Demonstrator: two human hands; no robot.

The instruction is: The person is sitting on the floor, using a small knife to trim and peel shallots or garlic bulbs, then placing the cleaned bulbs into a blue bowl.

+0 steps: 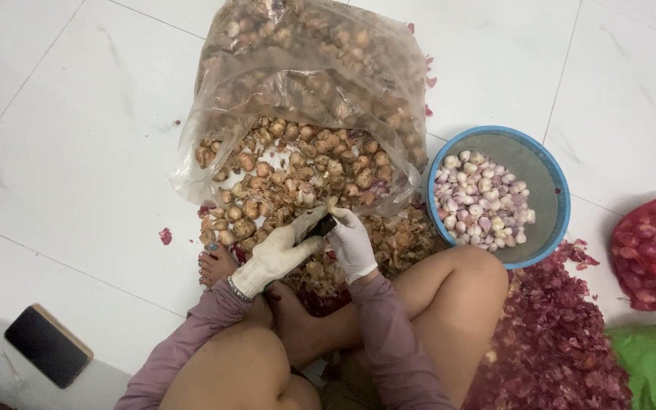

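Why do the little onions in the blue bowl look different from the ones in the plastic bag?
The onions in the blue bowl are pale white and purple with smooth, bare surfaces; the onions in the clear plastic bag are brown with dry skins on. The bowl holds a small batch; the bag holds a big heap spilling onto the floor. Both are small and round.

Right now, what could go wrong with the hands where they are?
1. The left hand and right hand meet on a dark-handled knife; a slip could cut a gloved finger.
2. The bare foot lies beside the unpeeled shallots, close to the blade.
3. Peels pile beside the blue bowl and could fall in.
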